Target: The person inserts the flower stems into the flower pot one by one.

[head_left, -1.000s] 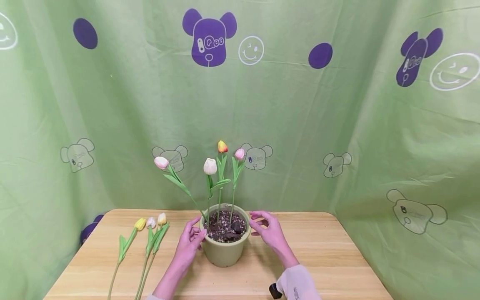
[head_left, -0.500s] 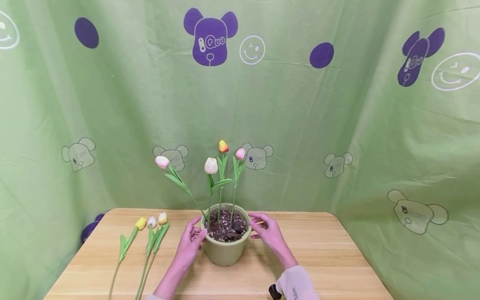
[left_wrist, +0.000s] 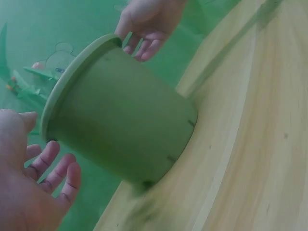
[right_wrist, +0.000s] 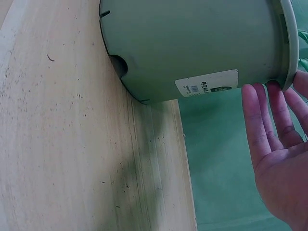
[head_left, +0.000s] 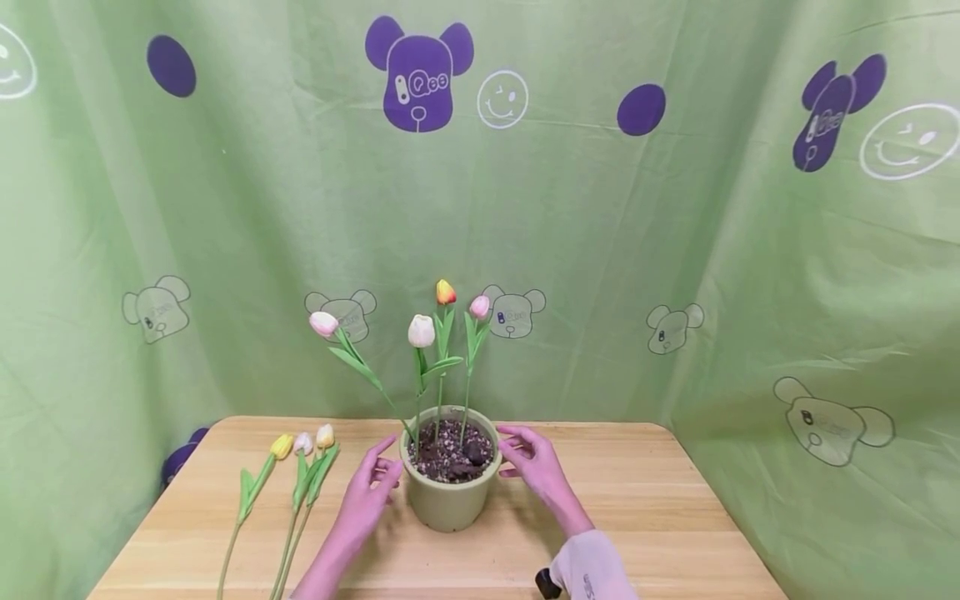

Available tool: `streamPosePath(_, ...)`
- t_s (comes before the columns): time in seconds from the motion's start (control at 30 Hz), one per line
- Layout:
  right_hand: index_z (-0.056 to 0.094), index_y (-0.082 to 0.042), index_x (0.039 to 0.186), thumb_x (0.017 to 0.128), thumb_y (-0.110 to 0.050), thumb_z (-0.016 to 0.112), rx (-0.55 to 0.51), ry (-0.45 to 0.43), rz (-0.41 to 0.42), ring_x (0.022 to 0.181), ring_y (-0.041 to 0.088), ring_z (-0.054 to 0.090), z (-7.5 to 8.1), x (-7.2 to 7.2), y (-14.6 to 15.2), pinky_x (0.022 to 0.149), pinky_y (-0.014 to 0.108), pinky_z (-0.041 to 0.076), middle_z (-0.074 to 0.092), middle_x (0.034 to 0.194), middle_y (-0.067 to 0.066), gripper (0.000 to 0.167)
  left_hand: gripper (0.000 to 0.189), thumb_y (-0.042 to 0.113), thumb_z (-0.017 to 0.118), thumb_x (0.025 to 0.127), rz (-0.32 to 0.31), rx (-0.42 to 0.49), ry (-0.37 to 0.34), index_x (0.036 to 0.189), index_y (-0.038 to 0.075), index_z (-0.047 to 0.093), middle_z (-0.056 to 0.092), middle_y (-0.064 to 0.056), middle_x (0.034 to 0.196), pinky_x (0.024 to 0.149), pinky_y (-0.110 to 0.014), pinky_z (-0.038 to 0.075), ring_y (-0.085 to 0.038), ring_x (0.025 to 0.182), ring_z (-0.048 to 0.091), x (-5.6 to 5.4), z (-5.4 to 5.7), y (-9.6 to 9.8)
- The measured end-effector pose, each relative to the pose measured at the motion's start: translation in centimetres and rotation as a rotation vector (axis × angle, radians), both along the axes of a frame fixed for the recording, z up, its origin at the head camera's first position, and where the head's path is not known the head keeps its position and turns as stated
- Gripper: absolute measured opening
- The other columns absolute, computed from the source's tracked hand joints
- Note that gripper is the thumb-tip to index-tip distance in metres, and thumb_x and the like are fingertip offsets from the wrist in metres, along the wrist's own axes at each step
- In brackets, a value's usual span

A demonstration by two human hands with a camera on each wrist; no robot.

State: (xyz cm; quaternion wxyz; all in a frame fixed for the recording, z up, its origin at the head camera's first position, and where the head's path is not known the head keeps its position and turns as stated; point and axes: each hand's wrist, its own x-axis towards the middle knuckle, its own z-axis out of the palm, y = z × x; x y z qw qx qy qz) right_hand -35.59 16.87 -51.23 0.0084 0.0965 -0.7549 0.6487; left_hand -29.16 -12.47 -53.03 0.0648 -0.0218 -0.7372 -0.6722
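Note:
In the head view a pale green flowerpot point(head_left: 447, 506) filled with dark soil point(head_left: 450, 457) stands upright on the wooden table. Four stems would be several: several artificial tulips rise from it, among them a white tulip point(head_left: 422, 332), an orange-yellow tulip point(head_left: 446, 292) and a leaning pink-white tulip point(head_left: 324, 323). My left hand point(head_left: 367, 492) is beside the pot's left side, fingers loosely bent, with a small gap to the rim in the left wrist view. On the right, my right hand point(head_left: 536, 467) has its fingertips point(right_wrist: 274, 89) right at the pot's rim, the fingers mostly straight.
Left of the pot lie a yellow tulip point(head_left: 281, 447), a pale pink tulip point(head_left: 303, 443) and a cream tulip point(head_left: 325, 436), stems toward the near edge. Green printed curtains point(head_left: 570, 250) hang behind and beside the table point(head_left: 622, 517). Specks of soil dot the tabletop.
My left hand has drawn back slightly to the left, off the pot's rim. The right hand, the pot and the tulips stay where they were.

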Motion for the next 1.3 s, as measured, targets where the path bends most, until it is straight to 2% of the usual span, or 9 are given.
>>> streamPosePath(0.3,0.061,0.001,0.136,0.098,-0.004,0.066,-0.006,-0.005,-0.011,0.087,0.017,0.067,0.4,0.0,-0.1,0.083,0.052,0.063,0.067,0.113,0.023,0.039,0.055,0.027,0.068,0.101,0.056,-0.160,0.013,0.150,0.010,0.051,0.064,-0.011,0.118,0.085,-0.029,0.059,-0.019,0.104,0.062,2.0,0.1,-4.9)
streamPosePath(0.53,0.061,0.003,0.136,0.098,-0.002,0.067,-0.020,-0.005,-0.015,0.085,0.016,0.068,0.3,-0.1,0.0,0.084,0.056,0.062,0.066,0.113,0.026,0.039,0.056,0.031,0.063,0.104,0.126,-0.272,-0.050,0.153,0.011,0.045,0.063,-0.015,0.131,0.094,-0.024,0.050,-0.019,0.115,0.059,3.9,0.4,-9.7)
streamPosePath(0.67,0.060,0.003,0.137,0.098,-0.003,0.067,-0.014,-0.005,-0.015,0.086,0.016,0.068,0.2,-0.1,0.1,0.083,0.053,0.063,0.067,0.113,0.024,0.039,0.055,0.029,0.060,0.106,0.176,-0.328,-0.076,0.154,0.008,0.043,0.062,-0.018,0.134,0.094,-0.024,0.048,-0.014,0.113,0.057,4.7,0.1,-12.6)
streamPosePath(0.8,0.060,0.002,0.137,0.098,-0.004,0.067,-0.015,-0.004,-0.016,0.087,0.016,0.068,0.1,-0.2,0.1,0.083,0.052,0.063,0.067,0.113,0.024,0.040,0.057,0.030,0.058,0.107,0.217,-0.357,-0.112,0.156,0.007,0.040,0.060,-0.020,0.138,0.092,-0.024,0.046,-0.011,0.112,0.055,5.3,-0.6,-15.2)
streamPosePath(0.97,0.059,0.005,0.137,0.098,-0.004,0.067,-0.020,-0.004,-0.009,0.086,0.015,0.068,0.0,-0.3,0.1,0.083,0.053,0.063,0.067,0.112,0.024,0.041,0.061,0.031,0.055,0.108,0.244,-0.315,-0.219,0.158,0.004,0.034,0.052,-0.024,0.147,0.095,-0.032,0.047,-0.010,0.113,0.052,5.8,-1.5,-17.8)
streamPosePath(1.03,0.059,0.005,0.137,0.098,-0.003,0.067,-0.024,-0.006,-0.012,0.086,0.015,0.069,0.0,-0.2,0.0,0.083,0.053,0.063,0.067,0.112,0.024,0.041,0.061,0.029,0.054,0.109,0.243,-0.287,-0.256,0.159,0.002,0.031,0.048,-0.026,0.149,0.099,-0.040,0.048,-0.014,0.114,0.054,5.9,-2.0,-18.6)
streamPosePath(1.13,0.058,0.005,0.138,0.098,-0.003,0.067,-0.027,-0.008,-0.014,0.086,0.016,0.068,0.0,-0.1,0.0,0.082,0.052,0.063,0.068,0.111,0.022,0.041,0.063,0.027,0.052,0.109,0.231,-0.277,-0.277,0.159,-0.002,0.027,0.044,-0.032,0.151,0.104,-0.055,0.047,-0.032,0.122,0.057,6.1,-2.5,-19.7)
streamPosePath(1.23,0.058,0.005,0.138,0.098,-0.003,0.067,-0.028,-0.013,-0.016,0.086,0.016,0.068,-0.1,-0.1,0.0,0.082,0.051,0.064,0.068,0.110,0.021,0.042,0.064,0.024,0.053,0.108,0.220,-0.292,-0.292,0.158,-0.006,0.025,0.041,-0.036,0.151,0.104,-0.061,0.047,-0.050,0.132,0.049,6.2,-2.9,-20.3)
streamPosePath(1.3,0.058,0.005,0.138,0.098,-0.003,0.067,-0.030,-0.017,-0.014,0.086,0.016,0.069,-0.1,-0.1,-0.1,0.082,0.053,0.063,0.068,0.110,0.021,0.042,0.066,0.022,0.056,0.107,0.217,-0.321,-0.297,0.156,-0.009,0.025,0.042,-0.037,0.149,0.102,-0.061,0.049,-0.054,0.132,0.048,6.2,-3.2,-20.7)
